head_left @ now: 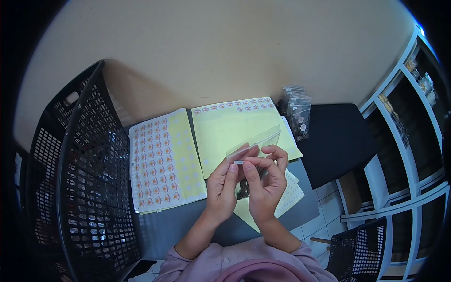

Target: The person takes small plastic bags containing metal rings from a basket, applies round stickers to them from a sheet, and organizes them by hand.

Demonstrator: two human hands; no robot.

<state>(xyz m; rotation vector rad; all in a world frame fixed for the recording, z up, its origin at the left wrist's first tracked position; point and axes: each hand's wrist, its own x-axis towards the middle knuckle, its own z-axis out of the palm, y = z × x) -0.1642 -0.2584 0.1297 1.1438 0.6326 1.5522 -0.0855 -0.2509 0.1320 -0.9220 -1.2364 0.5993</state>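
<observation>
A clear zip-lock bag [267, 137] is held up between my two hands over the table, its open-looking top edge tilted up to the right. Dark contents [243, 189] show low between my wrists, partly hidden by the fingers. My left hand [222, 189] pinches the bag's left side, thumb in front and fingers behind. On the bag, close to both thumbs, is a small white printed label [239, 162]. My right hand [266, 186] is closed on the bag at the label's right end, with thumb and forefinger touching there. Its other fingers curl behind.
Sticker sheets with round logos [155, 164] lie left, beside a mostly peeled yellow sheet [230, 127]. A small label sheet [290, 193] is under my right hand. Filled bags [299, 110] are stacked behind. A black crate [94, 178] stands left; white shelving [399, 207] stands right.
</observation>
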